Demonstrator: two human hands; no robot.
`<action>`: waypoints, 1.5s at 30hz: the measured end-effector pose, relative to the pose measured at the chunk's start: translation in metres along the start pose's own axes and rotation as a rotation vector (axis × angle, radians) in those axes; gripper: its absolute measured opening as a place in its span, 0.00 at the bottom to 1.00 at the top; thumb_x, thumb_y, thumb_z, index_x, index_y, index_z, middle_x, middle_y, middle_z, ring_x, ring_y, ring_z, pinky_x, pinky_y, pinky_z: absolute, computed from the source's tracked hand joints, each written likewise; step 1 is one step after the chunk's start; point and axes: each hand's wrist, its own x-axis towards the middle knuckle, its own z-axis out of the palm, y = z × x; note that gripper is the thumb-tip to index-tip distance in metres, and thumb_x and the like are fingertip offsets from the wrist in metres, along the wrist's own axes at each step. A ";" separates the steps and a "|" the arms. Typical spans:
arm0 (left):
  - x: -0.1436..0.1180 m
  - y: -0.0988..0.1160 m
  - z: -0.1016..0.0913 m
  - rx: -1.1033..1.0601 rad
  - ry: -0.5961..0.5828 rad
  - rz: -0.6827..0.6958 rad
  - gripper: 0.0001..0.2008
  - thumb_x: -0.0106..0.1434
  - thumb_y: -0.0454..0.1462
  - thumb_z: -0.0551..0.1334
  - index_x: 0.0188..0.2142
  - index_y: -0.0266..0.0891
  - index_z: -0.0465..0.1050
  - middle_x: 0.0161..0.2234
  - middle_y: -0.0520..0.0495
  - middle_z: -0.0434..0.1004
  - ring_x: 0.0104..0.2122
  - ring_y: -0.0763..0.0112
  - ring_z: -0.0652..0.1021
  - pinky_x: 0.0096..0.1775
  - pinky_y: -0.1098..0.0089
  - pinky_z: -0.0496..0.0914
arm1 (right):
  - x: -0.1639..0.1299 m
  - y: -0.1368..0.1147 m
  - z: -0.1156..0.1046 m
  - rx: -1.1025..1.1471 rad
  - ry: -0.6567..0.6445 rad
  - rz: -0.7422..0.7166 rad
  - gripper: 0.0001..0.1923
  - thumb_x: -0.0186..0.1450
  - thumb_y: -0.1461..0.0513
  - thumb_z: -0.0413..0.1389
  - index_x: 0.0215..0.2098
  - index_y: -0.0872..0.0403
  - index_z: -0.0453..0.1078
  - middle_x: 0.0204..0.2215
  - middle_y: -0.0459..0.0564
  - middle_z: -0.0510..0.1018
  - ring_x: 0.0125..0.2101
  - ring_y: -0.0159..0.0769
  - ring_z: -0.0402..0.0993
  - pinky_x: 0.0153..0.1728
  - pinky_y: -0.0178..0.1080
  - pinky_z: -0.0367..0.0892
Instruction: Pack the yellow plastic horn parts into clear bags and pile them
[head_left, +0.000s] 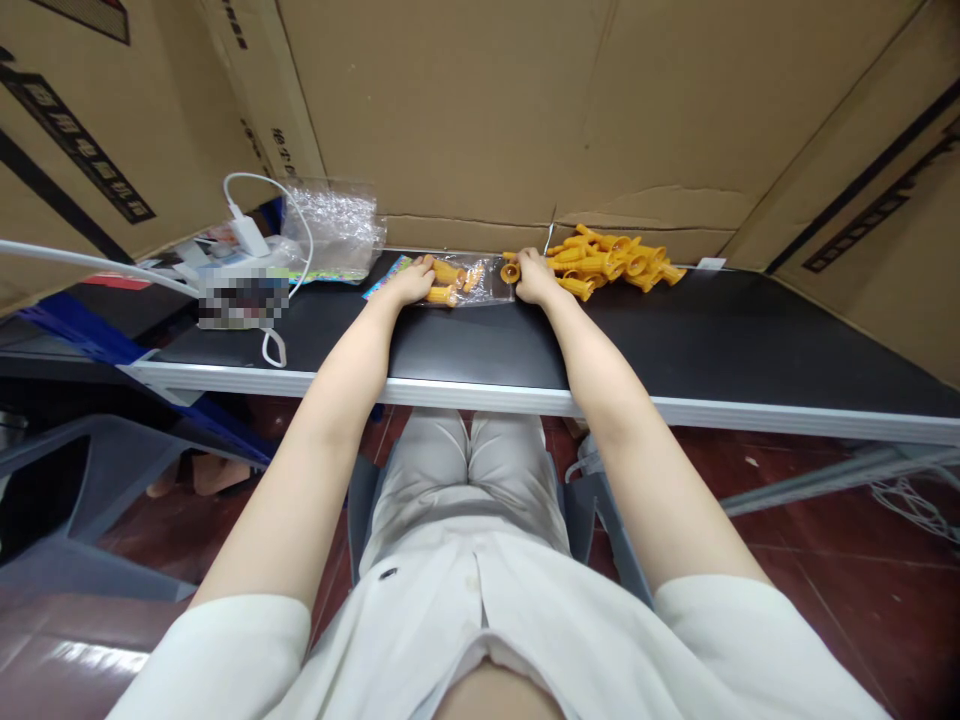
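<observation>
A see-through plastic bag (pixel 486 291) with several yellow plastic pieces (pixel 441 295) inside lies on the black tabletop. My left hand (pixel 411 283) is closed on its left end, over a colourful printed card (pixel 384 275). At the bag's right end, my right hand (pixel 534 278) has its fingers closed round a yellow horn-shaped plastic piece (pixel 511 272), whose flared end points left. Just right of that hand is a heap of similar yellow pieces (pixel 611 262). The fingertips of my right hand are partly hidden.
Flat plastic bags (pixel 334 235) with printed cards lie at the back left. Beside them are a white plug (pixel 247 235) with cables and a blurred-out object (pixel 244 298). Cardboard walls (pixel 480 120) enclose the back and sides. A metal edge (pixel 480 396) runs along the front.
</observation>
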 end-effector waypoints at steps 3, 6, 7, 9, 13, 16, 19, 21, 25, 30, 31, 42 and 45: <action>0.001 -0.001 0.001 0.004 0.000 0.004 0.38 0.79 0.38 0.42 0.83 0.23 0.50 0.84 0.37 0.48 0.83 0.62 0.52 0.79 0.70 0.45 | -0.002 0.000 -0.001 0.020 -0.008 -0.034 0.29 0.68 0.69 0.57 0.67 0.53 0.72 0.68 0.63 0.76 0.69 0.61 0.71 0.69 0.67 0.67; 0.001 -0.001 0.001 0.009 0.005 0.000 0.38 0.79 0.39 0.42 0.83 0.24 0.50 0.84 0.37 0.48 0.83 0.62 0.52 0.79 0.70 0.45 | -0.005 -0.003 -0.002 0.016 -0.049 -0.052 0.37 0.66 0.69 0.57 0.73 0.53 0.69 0.72 0.62 0.75 0.72 0.64 0.68 0.72 0.71 0.62; 0.000 -0.001 0.000 0.011 0.004 -0.001 0.38 0.79 0.39 0.42 0.83 0.24 0.50 0.85 0.37 0.48 0.83 0.62 0.52 0.79 0.70 0.45 | -0.005 -0.004 -0.003 0.008 -0.064 -0.049 0.40 0.65 0.70 0.57 0.75 0.53 0.68 0.74 0.62 0.72 0.73 0.65 0.67 0.73 0.71 0.60; -0.001 0.000 -0.001 0.012 -0.001 -0.003 0.37 0.79 0.39 0.42 0.83 0.24 0.50 0.85 0.37 0.47 0.83 0.62 0.52 0.79 0.70 0.45 | -0.007 -0.007 -0.004 -0.013 -0.081 -0.038 0.42 0.64 0.70 0.56 0.77 0.55 0.67 0.76 0.62 0.70 0.75 0.63 0.65 0.74 0.69 0.60; -0.002 0.001 -0.002 -0.001 0.000 0.006 0.37 0.79 0.38 0.43 0.83 0.25 0.51 0.84 0.37 0.48 0.83 0.62 0.52 0.79 0.68 0.46 | -0.010 -0.010 -0.008 -0.040 -0.075 -0.060 0.37 0.67 0.69 0.55 0.75 0.55 0.69 0.75 0.63 0.72 0.74 0.64 0.67 0.72 0.70 0.63; 0.001 -0.002 0.000 -0.007 0.004 0.009 0.37 0.79 0.38 0.43 0.83 0.24 0.51 0.84 0.35 0.48 0.83 0.62 0.53 0.79 0.67 0.46 | -0.014 -0.016 -0.012 -0.063 -0.068 -0.039 0.30 0.71 0.66 0.55 0.71 0.56 0.73 0.71 0.67 0.75 0.71 0.66 0.70 0.69 0.71 0.66; 0.007 -0.006 0.004 -0.015 0.025 0.025 0.37 0.79 0.38 0.44 0.82 0.22 0.53 0.84 0.32 0.50 0.83 0.62 0.54 0.79 0.68 0.47 | -0.017 -0.022 -0.013 -0.111 -0.044 -0.030 0.28 0.73 0.65 0.55 0.70 0.60 0.72 0.69 0.72 0.75 0.71 0.66 0.70 0.71 0.67 0.65; 0.010 -0.009 0.006 -0.021 0.039 0.041 0.37 0.78 0.37 0.44 0.82 0.23 0.54 0.83 0.32 0.51 0.83 0.61 0.55 0.79 0.66 0.48 | -0.017 -0.024 -0.012 -0.131 -0.019 -0.020 0.28 0.73 0.66 0.55 0.71 0.63 0.70 0.68 0.76 0.75 0.70 0.67 0.71 0.71 0.66 0.64; 0.011 -0.010 0.006 -0.052 0.051 0.043 0.37 0.78 0.38 0.46 0.83 0.29 0.54 0.83 0.36 0.52 0.83 0.59 0.55 0.80 0.62 0.48 | -0.011 -0.019 -0.009 -0.086 0.067 0.021 0.27 0.73 0.66 0.54 0.69 0.64 0.68 0.65 0.77 0.74 0.66 0.68 0.73 0.69 0.69 0.65; 0.002 -0.002 0.003 -0.039 0.040 0.017 0.37 0.79 0.37 0.44 0.82 0.24 0.52 0.83 0.33 0.51 0.83 0.61 0.54 0.79 0.66 0.47 | -0.006 -0.007 -0.015 0.039 0.233 0.041 0.28 0.75 0.59 0.54 0.71 0.58 0.65 0.66 0.72 0.72 0.68 0.68 0.68 0.70 0.71 0.63; 0.001 -0.001 0.003 -0.035 0.041 0.018 0.37 0.79 0.37 0.43 0.82 0.22 0.52 0.83 0.32 0.51 0.83 0.62 0.54 0.79 0.67 0.47 | -0.006 -0.006 -0.018 0.044 0.251 0.046 0.29 0.76 0.59 0.55 0.73 0.57 0.64 0.66 0.71 0.71 0.68 0.68 0.68 0.70 0.71 0.63; 0.010 -0.003 0.013 -0.140 0.231 -0.020 0.32 0.78 0.38 0.47 0.76 0.33 0.68 0.78 0.34 0.68 0.77 0.57 0.68 0.78 0.62 0.58 | -0.016 -0.012 -0.048 0.007 0.436 0.108 0.29 0.81 0.57 0.46 0.78 0.55 0.59 0.68 0.69 0.69 0.70 0.69 0.66 0.68 0.71 0.63; 0.007 -0.002 0.008 -0.162 0.229 -0.067 0.32 0.78 0.39 0.46 0.76 0.30 0.68 0.77 0.32 0.69 0.77 0.54 0.69 0.77 0.61 0.59 | -0.021 -0.018 -0.053 0.036 0.421 0.075 0.28 0.83 0.55 0.45 0.78 0.51 0.58 0.66 0.65 0.73 0.67 0.64 0.73 0.68 0.64 0.66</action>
